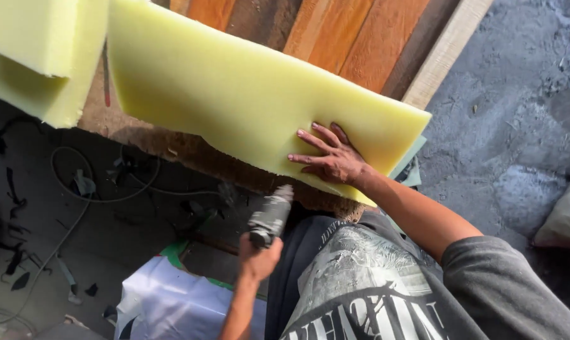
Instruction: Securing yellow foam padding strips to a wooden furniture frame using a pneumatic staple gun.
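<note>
**At the frame's centre, a foam slab is pinned for trimming**

At the centre of the frame, a person's right hand (332, 157) lies open, fingers spread flat, on a long pale-yellow foam slab (234, 94). The left hand (258, 257), lower centre, is closed around a grey handheld power tool (271, 216) whose nose points up toward the slab's ragged lower edge. The step in hand appears to be trimming that edge; the next move would call for steady downward pressure and a controlled pass along the foam. The slab's long axis runs from upper left to centre right, over a reddish plank worktop (354, 38). A second foam block (39, 56) sits upper left; cables (77, 208) trail across the dark floor.
</note>
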